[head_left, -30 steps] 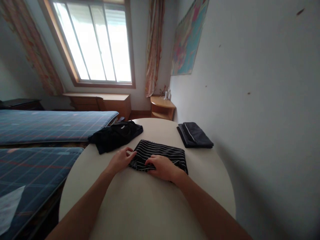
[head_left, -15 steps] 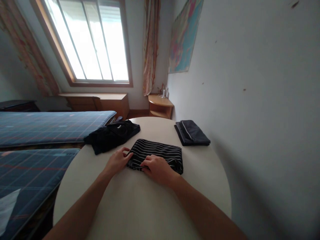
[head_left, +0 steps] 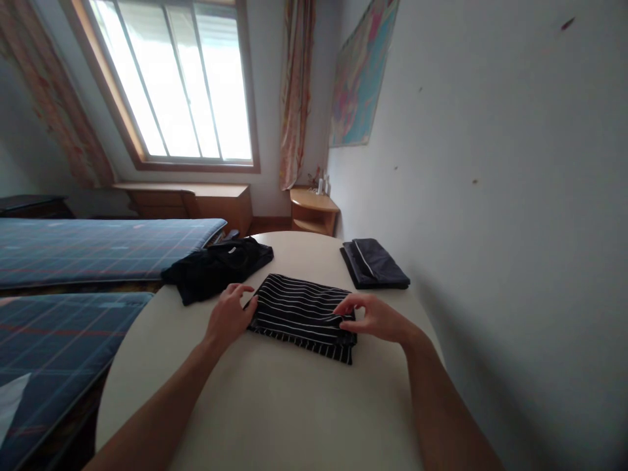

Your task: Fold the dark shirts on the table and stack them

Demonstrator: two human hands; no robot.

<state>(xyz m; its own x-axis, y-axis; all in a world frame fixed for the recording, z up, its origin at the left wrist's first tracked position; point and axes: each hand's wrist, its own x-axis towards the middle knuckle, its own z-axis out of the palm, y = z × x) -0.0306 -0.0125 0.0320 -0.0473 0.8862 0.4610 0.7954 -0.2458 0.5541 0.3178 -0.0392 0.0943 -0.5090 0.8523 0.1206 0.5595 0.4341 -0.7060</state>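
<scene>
A black garment with thin white stripes lies folded into a flat rectangle in front of me. Its near edge shows a strip of a lower layer sticking out toward me. At the garment's left edge is my left hand, fingers apart, with the thumb touching the cloth and the fingertips just off it. My right hand reaches over the right end, thumb and fingers closing on a small raised bit of the cloth. Whether the lower fingers touch the garment is hidden.
The garments lie on a round cream table. A crumpled black garment is at the back left, a folded dark garment at the back right. Plaid mattresses border the left side; a white wall stands at right.
My right hand has moved right from the garment's near middle to its right end. The near edge now lies flatter, with a striped strip showing. My left hand has barely moved.
</scene>
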